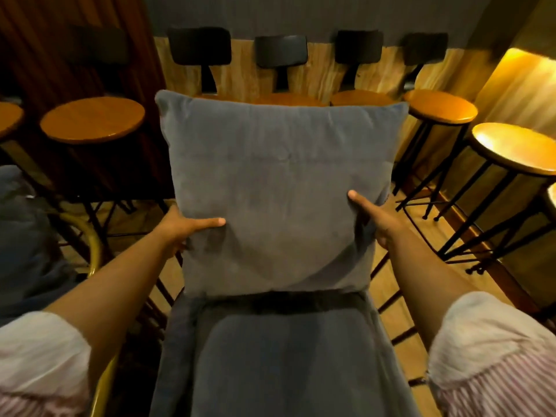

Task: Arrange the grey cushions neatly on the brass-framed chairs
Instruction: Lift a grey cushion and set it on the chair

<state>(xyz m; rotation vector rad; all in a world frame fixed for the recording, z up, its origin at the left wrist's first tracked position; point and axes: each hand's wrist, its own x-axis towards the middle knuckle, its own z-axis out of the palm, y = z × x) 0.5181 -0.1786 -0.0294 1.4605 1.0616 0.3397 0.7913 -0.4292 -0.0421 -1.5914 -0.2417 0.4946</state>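
A large square grey cushion (279, 176) stands upright at the back of a grey upholstered chair seat (279, 356) right in front of me. My left hand (183, 228) grips the cushion's lower left edge, thumb across its front. My right hand (373, 216) grips the lower right edge the same way. The fingers of both hands are hidden behind the cushion. The chair's back is hidden by the cushion. A curved brass frame (93, 251) of a neighbouring chair shows at the left, with a bluish grey cushion (21, 236) on it.
A row of wooden bar stools with black backrests (90, 118) lines a wooden counter front behind the chair. More round stools (511, 149) on black metal legs stand at the right. Wooden floor shows on both sides of the chair.
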